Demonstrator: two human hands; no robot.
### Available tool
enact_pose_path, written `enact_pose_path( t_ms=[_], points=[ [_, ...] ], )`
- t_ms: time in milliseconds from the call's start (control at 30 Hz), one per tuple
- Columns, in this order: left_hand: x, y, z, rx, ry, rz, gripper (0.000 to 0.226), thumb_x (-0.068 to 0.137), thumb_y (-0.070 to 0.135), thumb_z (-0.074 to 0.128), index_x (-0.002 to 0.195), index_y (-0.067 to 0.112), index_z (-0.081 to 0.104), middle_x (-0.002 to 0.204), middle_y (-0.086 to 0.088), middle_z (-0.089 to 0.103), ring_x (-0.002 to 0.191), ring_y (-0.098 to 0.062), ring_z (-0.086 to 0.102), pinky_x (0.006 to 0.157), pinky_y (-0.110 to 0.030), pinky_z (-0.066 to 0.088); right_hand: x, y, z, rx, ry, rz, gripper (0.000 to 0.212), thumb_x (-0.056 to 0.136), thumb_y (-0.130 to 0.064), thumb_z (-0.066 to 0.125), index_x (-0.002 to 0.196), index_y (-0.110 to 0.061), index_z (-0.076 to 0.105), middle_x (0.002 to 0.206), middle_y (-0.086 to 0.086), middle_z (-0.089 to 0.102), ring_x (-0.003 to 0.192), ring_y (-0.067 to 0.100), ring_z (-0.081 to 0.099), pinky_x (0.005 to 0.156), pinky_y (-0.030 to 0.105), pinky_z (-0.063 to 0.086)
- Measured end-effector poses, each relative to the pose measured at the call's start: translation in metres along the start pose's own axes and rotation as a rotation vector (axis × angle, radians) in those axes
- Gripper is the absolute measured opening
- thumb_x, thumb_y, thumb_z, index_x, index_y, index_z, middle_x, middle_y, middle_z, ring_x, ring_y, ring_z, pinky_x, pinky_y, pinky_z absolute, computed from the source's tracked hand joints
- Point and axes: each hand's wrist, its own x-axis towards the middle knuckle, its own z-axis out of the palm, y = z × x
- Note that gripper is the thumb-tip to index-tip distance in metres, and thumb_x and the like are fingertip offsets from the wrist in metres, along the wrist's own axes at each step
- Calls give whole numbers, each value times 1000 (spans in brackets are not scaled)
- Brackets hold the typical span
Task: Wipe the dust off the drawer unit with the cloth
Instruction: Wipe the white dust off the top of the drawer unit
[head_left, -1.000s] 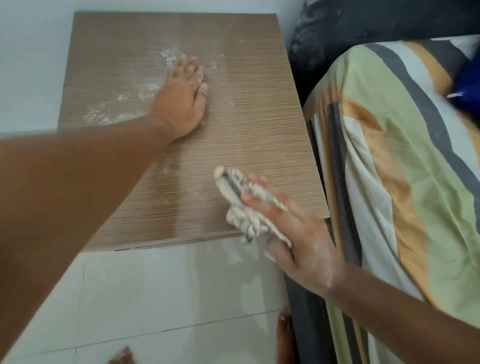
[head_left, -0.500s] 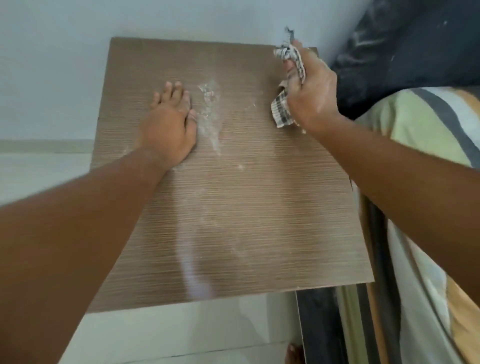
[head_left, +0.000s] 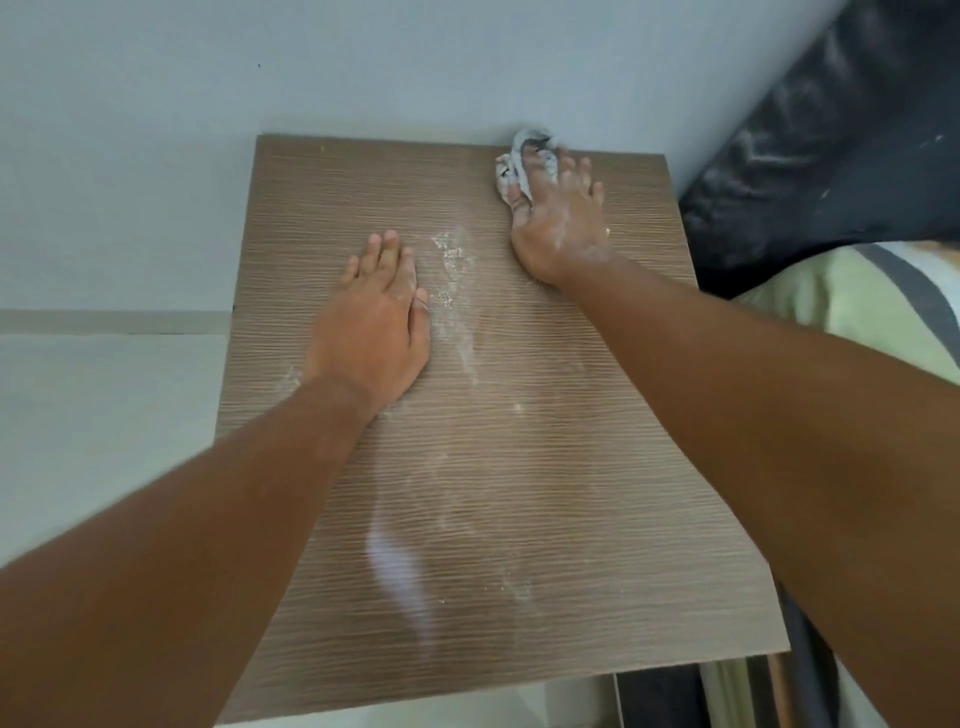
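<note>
The drawer unit's brown wood-grain top (head_left: 545, 467) fills the middle of the view, with a streak of white dust (head_left: 454, 291) running down its centre. My left hand (head_left: 374, 322) lies flat on the top, fingers together, just left of the dust. My right hand (head_left: 558, 223) presses a crumpled white and grey cloth (head_left: 519, 163) onto the top at its far right corner, close to the wall. Dust coats the back of that hand.
A pale blue wall (head_left: 363, 67) runs behind the unit. A bed with a striped sheet (head_left: 857, 301) and a dark pillow (head_left: 831, 171) adjoins the right side. White floor tiles (head_left: 93, 405) lie to the left and in front.
My right hand carried the cloth from the near right edge to the far right corner and now presses it flat on the top. My left hand stayed put on the surface.
</note>
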Motion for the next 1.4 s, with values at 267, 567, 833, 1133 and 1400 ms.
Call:
enact_pose_path(
  t_ms=[267,567,833,1133,1400],
  points=[
    [-2,1,-1,-11,-8,-9,57,104,31,18,153,2,26,162,-15,22,153,-25,16,125,-39,15,-40,9,4,-79,-66,-344,55,108,-41,25,160,-31,11,169,4,5,156,28,-2,127,47,-4],
    [-2,0,-1,-67,-2,-34,56,104,26,24,153,1,27,162,-16,22,153,-26,16,125,-37,11,-127,16,16,7,-103,-454,53,107,-38,33,158,-33,21,169,2,13,156,30,-1,126,54,-4],
    [-6,3,-4,-57,-2,-40,56,104,28,21,155,5,22,164,-13,18,153,-23,13,125,-35,9,-213,28,24,4,-124,-513,54,107,-41,32,159,-31,20,169,5,12,156,32,-1,125,55,-4],
    [-10,3,-6,-31,-14,-33,56,104,27,22,156,4,20,165,-14,16,154,-24,12,125,-34,8,-307,53,25,-58,-187,-583,64,103,-55,29,160,-29,14,169,5,5,156,32,-2,125,52,-1],
    [-12,3,-7,-41,-21,-37,56,104,25,22,156,5,19,165,-13,15,154,-24,10,125,-34,7,-353,62,35,-92,-129,-658,62,104,-56,29,158,-25,25,166,12,21,153,36,19,124,54,19]
  ],
)
